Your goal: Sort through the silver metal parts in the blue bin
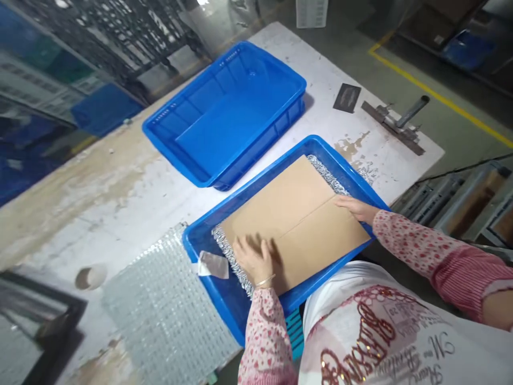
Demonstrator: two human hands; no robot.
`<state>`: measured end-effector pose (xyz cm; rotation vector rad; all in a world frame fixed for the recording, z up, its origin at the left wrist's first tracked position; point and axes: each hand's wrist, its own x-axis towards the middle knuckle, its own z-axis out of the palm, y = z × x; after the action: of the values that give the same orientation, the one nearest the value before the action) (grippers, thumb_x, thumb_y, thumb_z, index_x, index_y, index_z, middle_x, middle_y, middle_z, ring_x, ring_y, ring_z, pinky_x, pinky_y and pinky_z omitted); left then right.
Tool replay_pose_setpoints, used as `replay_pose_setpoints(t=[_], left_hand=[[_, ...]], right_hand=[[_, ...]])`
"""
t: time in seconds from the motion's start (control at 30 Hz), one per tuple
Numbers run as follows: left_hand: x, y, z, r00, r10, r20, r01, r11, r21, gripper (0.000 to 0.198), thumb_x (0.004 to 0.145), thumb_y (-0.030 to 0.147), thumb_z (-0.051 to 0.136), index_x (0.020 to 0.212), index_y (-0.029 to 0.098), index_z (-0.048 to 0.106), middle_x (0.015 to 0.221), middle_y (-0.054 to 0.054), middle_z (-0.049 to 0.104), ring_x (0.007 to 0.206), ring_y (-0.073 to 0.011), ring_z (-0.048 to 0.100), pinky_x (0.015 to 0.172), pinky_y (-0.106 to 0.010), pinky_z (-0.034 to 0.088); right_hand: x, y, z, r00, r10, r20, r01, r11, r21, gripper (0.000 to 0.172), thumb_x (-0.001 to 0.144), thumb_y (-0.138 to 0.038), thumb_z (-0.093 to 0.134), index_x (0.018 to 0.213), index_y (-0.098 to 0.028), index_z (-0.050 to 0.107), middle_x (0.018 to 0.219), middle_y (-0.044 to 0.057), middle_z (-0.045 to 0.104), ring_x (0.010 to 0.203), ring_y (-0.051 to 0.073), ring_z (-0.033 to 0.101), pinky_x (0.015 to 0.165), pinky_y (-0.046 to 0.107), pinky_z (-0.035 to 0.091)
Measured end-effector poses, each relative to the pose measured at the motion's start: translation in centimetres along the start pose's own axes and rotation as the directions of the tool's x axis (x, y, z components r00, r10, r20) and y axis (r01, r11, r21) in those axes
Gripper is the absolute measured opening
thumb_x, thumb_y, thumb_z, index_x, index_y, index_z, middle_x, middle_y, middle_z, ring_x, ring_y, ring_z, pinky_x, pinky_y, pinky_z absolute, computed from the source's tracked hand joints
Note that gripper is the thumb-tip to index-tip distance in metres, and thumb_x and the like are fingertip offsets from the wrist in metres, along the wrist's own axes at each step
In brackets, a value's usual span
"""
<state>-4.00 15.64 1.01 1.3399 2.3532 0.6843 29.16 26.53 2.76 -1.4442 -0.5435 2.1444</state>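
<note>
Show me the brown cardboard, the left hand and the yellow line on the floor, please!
Brown cardboard [296, 214]: head view, on its flat top, near the crease.
Left hand [255, 262]: head view, on the back of it.
Yellow line [436, 95]: head view, on its long stretch at upper right.

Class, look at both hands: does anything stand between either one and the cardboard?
Nothing visible does. The left hand spreads directly over the cardboard, and the right hand is at its edge. The whitish piece in the blue tray lies to the side.
</note>
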Motion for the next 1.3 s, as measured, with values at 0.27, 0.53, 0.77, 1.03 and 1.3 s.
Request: replay_pose_setpoints(t=[0.27, 0.53, 0.77, 1.03, 1.3], left_hand=[[-2.5, -9.8, -0.8, 0.881, -0.448, 0.151, 0.473, 0.842, -0.26, 0.053, 0.079, 0.056, 0.055, 0.108, 0.012, 0.06, 0.092, -0.012, 0.065, 0.093, -0.0264, 0.064, 0.089, -0.043, 0.049], [-3.7, -9.6, -2.3, 0.893, -0.426, 0.148, 0.44, 0.75, -0.494, 0.059, 0.07, 0.067, 0.06, 0.103, 0.018, 0.055, 0.085, -0.002, 0.061, 0.08, -0.0173, 0.059, 0.077, -0.032, 0.049], [-2.4, -8.8, -2.8, 0.904, -0.427, -0.016, 0.36, 0.781, -0.51, 0.055, 0.073, 0.058, 0.059, 0.109, 0.016, 0.056, 0.097, -0.006, 0.062, 0.092, -0.0206, 0.059, 0.089, -0.036, 0.046], [-1.5, -9.5, -2.6, 0.912, -0.405, 0.069, 0.377, 0.757, -0.534, 0.051, 0.072, 0.056, 0.06, 0.1, 0.014, 0.063, 0.096, -0.009, 0.068, 0.09, -0.0237, 0.062, 0.085, -0.037, 0.049], [-0.9, -10.5, -2.8, 0.892, -0.44, 0.106, 0.411, 0.69, -0.596, 0.056, 0.068, 0.059, 0.064, 0.1, 0.014, 0.063, 0.094, -0.007, 0.068, 0.085, -0.0217, 0.062, 0.086, -0.038, 0.05]], right_hand=[[-2.1, -1.6, -2.3, 0.993, -0.094, -0.067, 0.09, 0.994, -0.062, 0.023, 0.084, -0.02, 0.056, 0.106, -0.022, 0.063, 0.098, 0.006, 0.075, 0.084, 0.02, 0.072, 0.079, 0.037, 0.057], [-1.2, -1.5, -2.9, 0.991, -0.126, -0.05, 0.123, 0.99, -0.067, 0.03, 0.08, -0.027, 0.063, 0.108, -0.021, 0.061, 0.101, 0.007, 0.074, 0.085, 0.022, 0.072, 0.077, 0.038, 0.057], [1.2, -0.2, -2.7, 0.971, -0.205, -0.126, 0.19, 0.974, -0.124, 0.027, 0.077, -0.033, 0.069, 0.1, -0.022, 0.06, 0.093, 0.005, 0.075, 0.08, 0.02, 0.072, 0.075, 0.034, 0.057], [2.0, 0.2, -1.9, 0.987, -0.112, -0.116, 0.102, 0.99, -0.095, 0.02, 0.08, -0.029, 0.066, 0.098, -0.021, 0.06, 0.089, 0.004, 0.074, 0.077, 0.019, 0.072, 0.075, 0.035, 0.057], [2.2, -1.2, -2.0, 0.999, 0.003, -0.036, -0.006, 0.997, -0.073, 0.023, 0.087, -0.036, 0.058, 0.098, -0.016, 0.064, 0.085, 0.008, 0.075, 0.075, 0.02, 0.072, 0.075, 0.034, 0.058]])
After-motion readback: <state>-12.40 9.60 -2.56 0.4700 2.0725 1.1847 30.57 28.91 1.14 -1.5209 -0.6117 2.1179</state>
